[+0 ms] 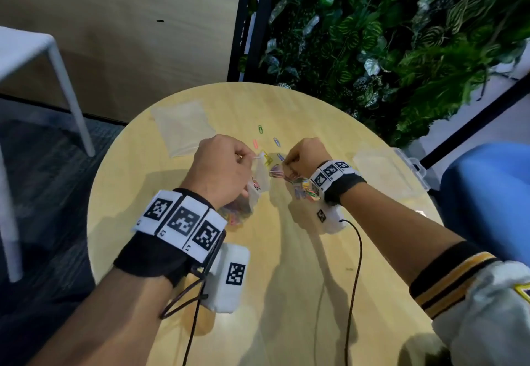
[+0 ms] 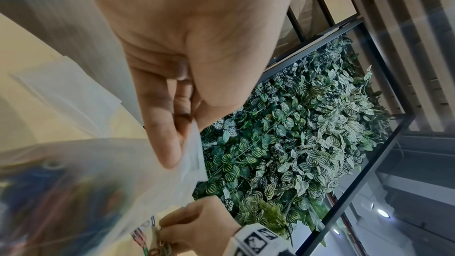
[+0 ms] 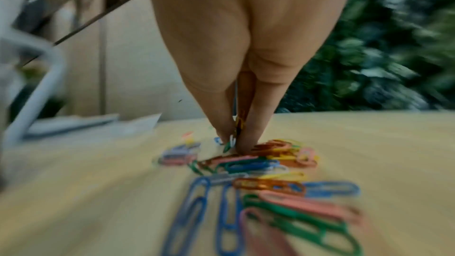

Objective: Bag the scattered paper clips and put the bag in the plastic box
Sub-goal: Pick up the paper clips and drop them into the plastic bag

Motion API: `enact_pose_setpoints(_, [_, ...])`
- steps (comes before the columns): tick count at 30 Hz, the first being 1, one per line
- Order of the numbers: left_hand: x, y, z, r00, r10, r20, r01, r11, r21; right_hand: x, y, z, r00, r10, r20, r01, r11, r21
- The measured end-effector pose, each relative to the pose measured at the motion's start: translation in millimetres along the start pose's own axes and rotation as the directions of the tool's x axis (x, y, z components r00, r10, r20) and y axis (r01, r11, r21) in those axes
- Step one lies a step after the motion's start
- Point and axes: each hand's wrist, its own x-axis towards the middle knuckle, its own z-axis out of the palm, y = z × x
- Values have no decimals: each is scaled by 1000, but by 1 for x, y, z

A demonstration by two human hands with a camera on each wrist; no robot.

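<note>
Indoors, a round wooden table (image 1: 272,251) fronts a leafy wall (image 1: 401,36). Left hand (image 1: 220,170) pinches a clip-filled bag (image 1: 259,176); right hand (image 1: 307,155) pinches paper clips (image 3: 258,164); plastic box (image 1: 387,173) lies open.

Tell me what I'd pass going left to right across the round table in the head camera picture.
Stack of clear bags → left hand pinching the bag → pile of paper clips under the right hand → clear plastic box near the right edge.
</note>
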Motion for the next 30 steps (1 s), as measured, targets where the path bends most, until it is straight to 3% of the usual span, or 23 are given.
enact_pose_setpoints(2, [0, 1, 2, 1000, -4, -1, 4, 1000, -1, -14, 15, -6, 989, 140, -55, -115, 940, 321])
enact_pose_setpoints(3, [0, 1, 3, 1000, -6, -1, 6, 1000, -2, -22, 21, -10, 974, 226, -29, -176, 826, 536])
enact_pose_setpoints(5, [0, 2, 5, 1000, -8, -7, 8, 1000, 0, -38, 25, -24, 961, 249, 117, -221, 448, 866])
enact_pose_setpoints(7, [0, 3, 6, 1000, -13, -20, 13, 1000, 2, -54, 19, -41, 966, 129, 224, -243, 161, 957])
enact_pose_setpoints(8, [0, 4, 7, 1000, -13, -26, 13, 1000, 3, -63, 13, -48, 964, 55, 262, -265, 78, 961])
enact_pose_setpoints(10, [0, 5, 9, 1000, -8, -29, 8, 1000, 8, -80, -4, -59, 950, -69, 304, -303, 23, 953])
enact_pose_setpoints(14, [-2, 7, 13, 1000, -19, -14, 19, 1000, -12, -97, -36, -61, 903, -207, 377, -364, 101, 926])
enact_pose_setpoints(18, [-3, 9, 17, 999, -53, -1, 53, 997, -64, -97, -52, -54, 910, -131, 392, -378, 120, 918])
enact_pose_setpoints(21, [-1, 9, 15, 998, -62, -28, 60, 996, -67, -102, -58, -52, 935, -122, 334, -316, 144, 938])
enact_pose_setpoints(27, [-3, 10, 17, 999, -53, -9, 52, 995, -87, -103, -61, -32, 1000, 0, 19, -16, 541, 841])
enact_pose_setpoints(30, [-2, 8, 14, 998, -62, -11, 61, 993, -99, -102, -64, -30, 993, -96, -73, 120, 743, 659])
